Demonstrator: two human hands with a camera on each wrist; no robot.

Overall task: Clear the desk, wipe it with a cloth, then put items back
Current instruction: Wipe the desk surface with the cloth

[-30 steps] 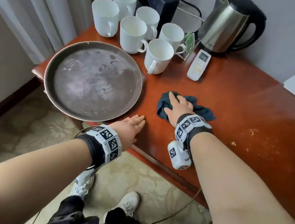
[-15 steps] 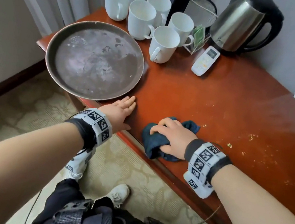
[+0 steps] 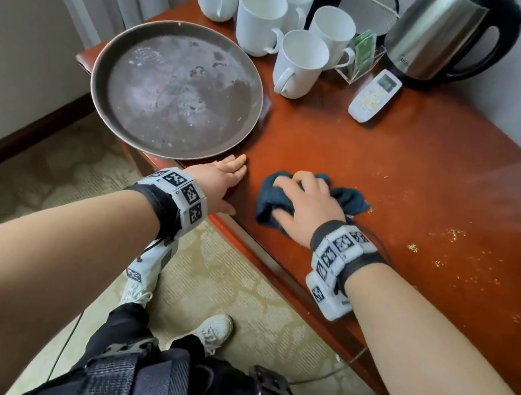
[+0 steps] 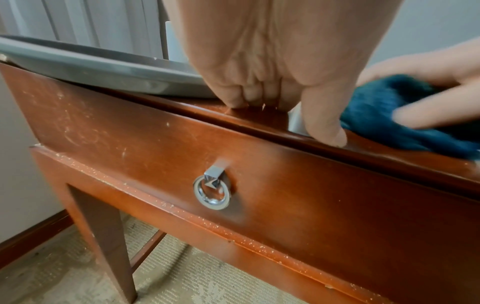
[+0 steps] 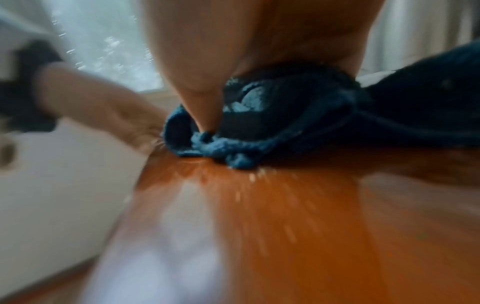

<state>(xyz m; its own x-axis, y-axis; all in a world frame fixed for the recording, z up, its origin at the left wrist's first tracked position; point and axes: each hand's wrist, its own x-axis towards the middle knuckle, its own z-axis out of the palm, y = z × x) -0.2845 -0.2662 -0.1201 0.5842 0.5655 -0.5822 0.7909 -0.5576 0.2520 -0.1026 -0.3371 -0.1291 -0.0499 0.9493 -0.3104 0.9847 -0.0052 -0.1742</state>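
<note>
Bunched under your right hand (image 3: 306,205), the dark blue cloth (image 3: 348,197) is pinned to the desk (image 3: 395,172) near its front edge, fingers curled over it and thumb tucked into its folds.

Head view: a second ago the cloth lay farther in from the front edge; it has been dragged forward, so the wiping stroke is likely under way. Your left hand (image 3: 220,180) lies flat, fingers straight, at the front edge just beside the round tray (image 3: 177,88). White mugs (image 3: 298,63), remote (image 3: 374,95) and kettle (image 3: 444,34) crowd the back left corner. Pale crumbs (image 3: 454,233) speckle the right part, unwiped.

Left wrist view: fingertips (image 4: 327,131) press on the front edge above a drawer with a ring pull (image 4: 211,192); patterned carpet lies below.

Right wrist view: blurred; the cloth sits on the glossy wood, with flecks before it.
</note>
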